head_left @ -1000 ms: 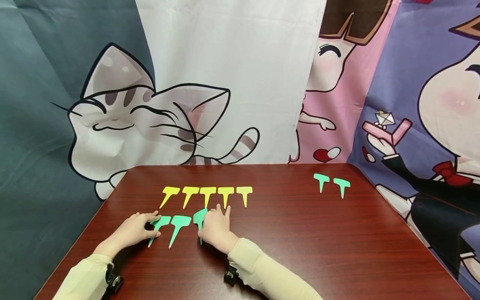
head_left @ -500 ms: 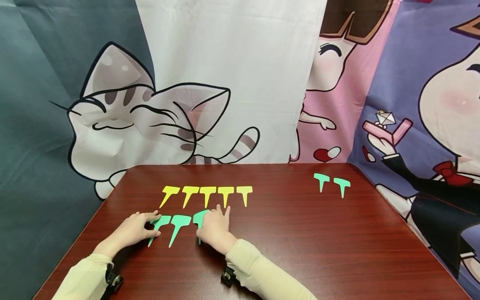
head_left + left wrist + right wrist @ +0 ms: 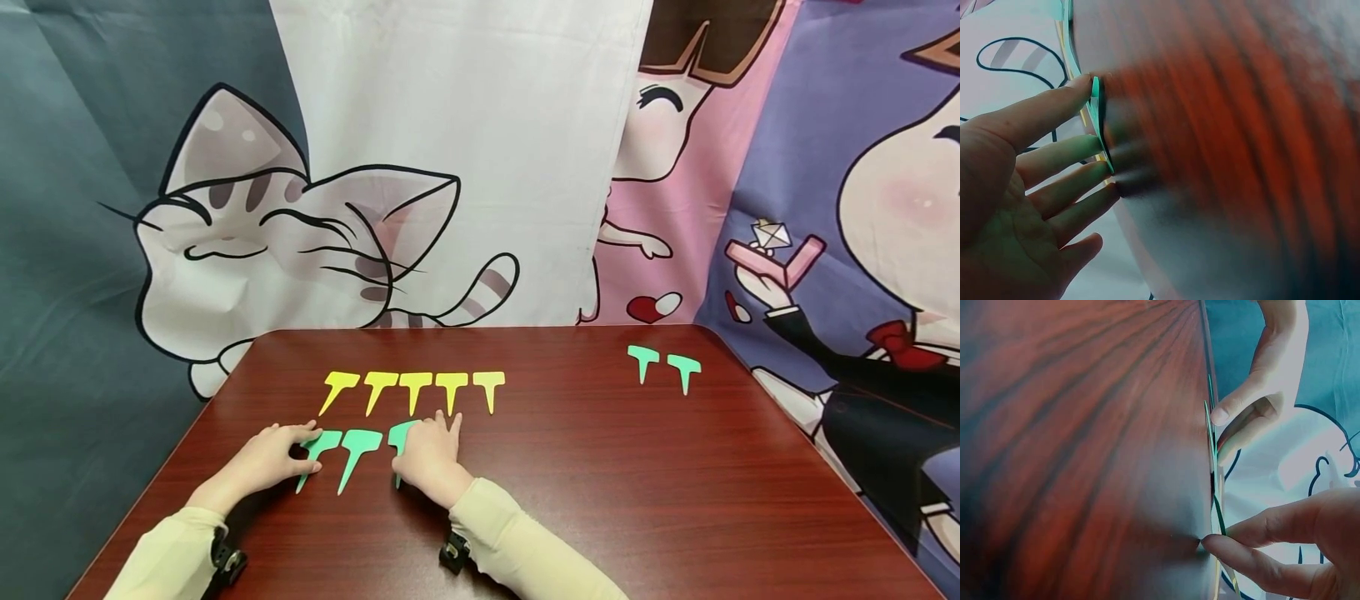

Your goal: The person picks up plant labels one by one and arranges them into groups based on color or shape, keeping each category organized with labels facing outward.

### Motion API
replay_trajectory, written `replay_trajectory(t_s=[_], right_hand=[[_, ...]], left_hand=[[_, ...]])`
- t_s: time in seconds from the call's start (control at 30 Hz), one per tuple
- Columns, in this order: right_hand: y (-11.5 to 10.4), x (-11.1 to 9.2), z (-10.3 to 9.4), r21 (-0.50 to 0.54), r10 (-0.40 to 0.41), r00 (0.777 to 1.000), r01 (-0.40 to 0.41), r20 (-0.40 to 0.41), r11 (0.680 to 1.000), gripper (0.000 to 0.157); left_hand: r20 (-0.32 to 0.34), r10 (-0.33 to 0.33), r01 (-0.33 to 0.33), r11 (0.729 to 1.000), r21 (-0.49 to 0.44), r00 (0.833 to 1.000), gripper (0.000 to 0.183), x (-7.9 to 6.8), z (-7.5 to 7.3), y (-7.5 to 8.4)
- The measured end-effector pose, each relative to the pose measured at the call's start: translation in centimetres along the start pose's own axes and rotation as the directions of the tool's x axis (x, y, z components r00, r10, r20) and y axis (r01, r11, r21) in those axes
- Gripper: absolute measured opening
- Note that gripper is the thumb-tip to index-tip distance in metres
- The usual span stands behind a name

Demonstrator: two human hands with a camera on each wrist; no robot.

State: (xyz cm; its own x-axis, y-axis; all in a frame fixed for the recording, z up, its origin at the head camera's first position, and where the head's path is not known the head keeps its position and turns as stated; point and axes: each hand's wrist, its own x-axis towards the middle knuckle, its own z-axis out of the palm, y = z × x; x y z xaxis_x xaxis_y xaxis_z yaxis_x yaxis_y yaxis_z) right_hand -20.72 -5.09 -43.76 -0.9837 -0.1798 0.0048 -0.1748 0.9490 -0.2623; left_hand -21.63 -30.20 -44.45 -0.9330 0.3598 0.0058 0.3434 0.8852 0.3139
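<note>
Three green T-shaped plant labels lie in a row on the table. My left hand [image 3: 262, 458] rests at the leftmost green plant label [image 3: 325, 442], its thumb and fairly straight fingers touching it. The middle green plant label [image 3: 362, 443] lies between my hands, untouched. With thumb and forefinger, my right hand [image 3: 433, 458] pinches the third green plant label [image 3: 401, 435], whose right part is hidden by the hand. In the right wrist view, this pinched label [image 3: 1219, 515] is seen edge-on at the fingertips.
Behind the green row, several yellow plant labels [image 3: 415, 383] lie in a line. Two more green labels, one [image 3: 642, 358] left of the other [image 3: 684, 367], lie at the back right of the brown table [image 3: 637, 483]. A printed cloth [image 3: 480, 125] hangs behind it.
My right hand has shifted very slightly left and the third green label has turned a little beneath it. The left hand and the other labels have stayed put.
</note>
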Motion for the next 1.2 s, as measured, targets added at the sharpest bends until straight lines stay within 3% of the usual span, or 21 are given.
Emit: replay_trajectory(t_s=[0.53, 0.87, 1.2], right_hand=[[-0.2, -0.1, 0.0, -0.047, 0.017, 1.000, -0.018, -0.013, 0.999, 0.023], [0.8, -0.5, -0.5, 0.035, -0.034, 0.996, 0.037, -0.087, 0.999, 0.031], [3.5, -0.1, -0.7, 0.068, -0.105, 0.984, 0.116, -0.144, 0.991, 0.015]], left_hand=[[0.000, -0.001, 0.001, 1.000, 0.000, 1.000, 0.058, 0.0, -0.1, -0.1], [0.000, 0.002, -0.002, 1.000, -0.002, 1.000, 0.058, 0.0, -0.1, 0.1], [0.004, 0.000, 0.000, 1.000, -0.001, 1.000, 0.058, 0.0, 0.0, 0.1]])
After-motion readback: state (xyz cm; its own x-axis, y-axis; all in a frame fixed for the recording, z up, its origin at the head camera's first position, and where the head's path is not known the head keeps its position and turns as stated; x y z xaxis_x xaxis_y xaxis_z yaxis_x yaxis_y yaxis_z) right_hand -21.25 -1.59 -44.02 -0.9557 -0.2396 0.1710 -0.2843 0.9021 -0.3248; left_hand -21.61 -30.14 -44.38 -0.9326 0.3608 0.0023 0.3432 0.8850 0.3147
